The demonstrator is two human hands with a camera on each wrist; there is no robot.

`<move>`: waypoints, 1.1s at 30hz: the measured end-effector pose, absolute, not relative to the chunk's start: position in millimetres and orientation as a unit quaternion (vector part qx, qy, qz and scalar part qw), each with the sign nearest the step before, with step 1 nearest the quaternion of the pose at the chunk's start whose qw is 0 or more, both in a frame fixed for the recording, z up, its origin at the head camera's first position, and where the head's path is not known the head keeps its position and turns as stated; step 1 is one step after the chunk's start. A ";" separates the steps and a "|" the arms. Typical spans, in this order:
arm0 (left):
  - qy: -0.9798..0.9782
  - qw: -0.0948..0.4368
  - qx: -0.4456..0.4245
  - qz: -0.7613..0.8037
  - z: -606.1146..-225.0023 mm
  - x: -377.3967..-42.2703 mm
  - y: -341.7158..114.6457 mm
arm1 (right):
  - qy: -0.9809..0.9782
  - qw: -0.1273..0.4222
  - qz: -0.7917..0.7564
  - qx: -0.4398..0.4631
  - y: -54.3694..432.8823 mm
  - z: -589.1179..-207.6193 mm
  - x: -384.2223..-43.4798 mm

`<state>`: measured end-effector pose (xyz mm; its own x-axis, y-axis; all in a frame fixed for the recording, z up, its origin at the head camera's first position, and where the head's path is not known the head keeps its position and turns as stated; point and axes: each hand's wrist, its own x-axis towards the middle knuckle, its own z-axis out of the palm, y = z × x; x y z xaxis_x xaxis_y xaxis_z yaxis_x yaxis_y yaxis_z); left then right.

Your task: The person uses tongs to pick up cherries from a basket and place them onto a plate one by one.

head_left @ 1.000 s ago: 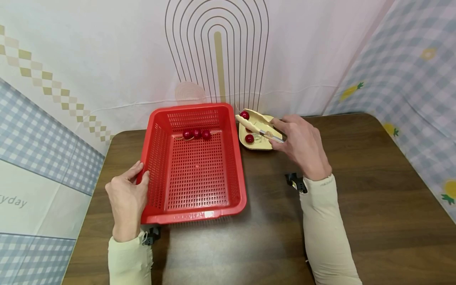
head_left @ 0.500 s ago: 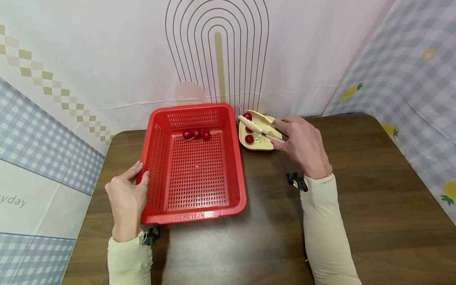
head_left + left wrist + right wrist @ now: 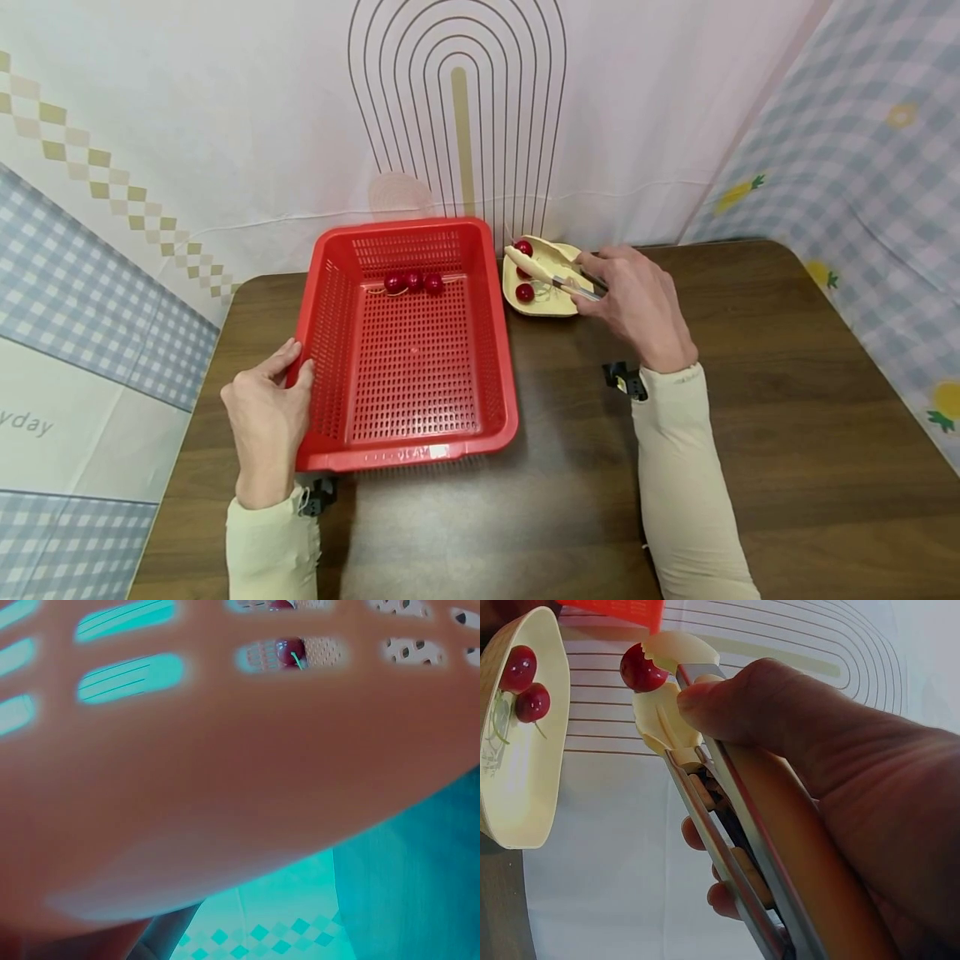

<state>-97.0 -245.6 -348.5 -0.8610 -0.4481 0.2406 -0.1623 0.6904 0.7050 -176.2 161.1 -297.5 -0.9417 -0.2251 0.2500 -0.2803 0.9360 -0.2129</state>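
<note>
The red, perforated plastic basket [image 3: 415,383] could skid or tip on the dark brown, wood-grain tabletop [image 3: 570,500] if the left hand [image 3: 268,412], which grips its left rim, pulled or leaned unevenly. The cream, shallow, round-cornered dish [image 3: 529,795], just beside the basket's far right part, might shift if bumped, since neither hand steadies it. The right hand [image 3: 641,304] holds slim metal tongs with scalloped cream tips [image 3: 553,280], and between those tips sits one glossy, round, dark red cherry [image 3: 643,669]. That cherry seems the likeliest thing to go astray: it sits near the outer ends of the tips, so too light a squeeze could drop it, and too hard a one could shoot it out or bruise it.

Around these, a white cloth printed with thin arches [image 3: 637,100] rises close behind the basket and dish, limiting room at the back. The basket's right wall stands between the tongs and the three stemmed red cherries [image 3: 414,282] grouped inside near its far wall. Two more red cherries [image 3: 519,669] lie in the dish, close enough to be knocked by the tongs
</note>
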 end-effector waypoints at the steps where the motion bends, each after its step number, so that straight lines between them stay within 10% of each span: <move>1: -0.897 0.201 0.170 -0.355 -348.2 -97.0 -245.7 | -0.978 0.110 0.124 0.129 161.0 -297.8 -176.5; 33: -0.898 0.200 0.170 -0.352 -347.9 -97.5 -246.5 | -0.979 0.084 0.132 0.130 163.9 -314.4 -188.7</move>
<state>-97.5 -246.5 -347.9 -0.8621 -0.4463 0.2399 -0.1647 0.6946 0.7002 -188.7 163.9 -314.4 -0.9520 -0.2323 0.1993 -0.2768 0.9313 -0.2368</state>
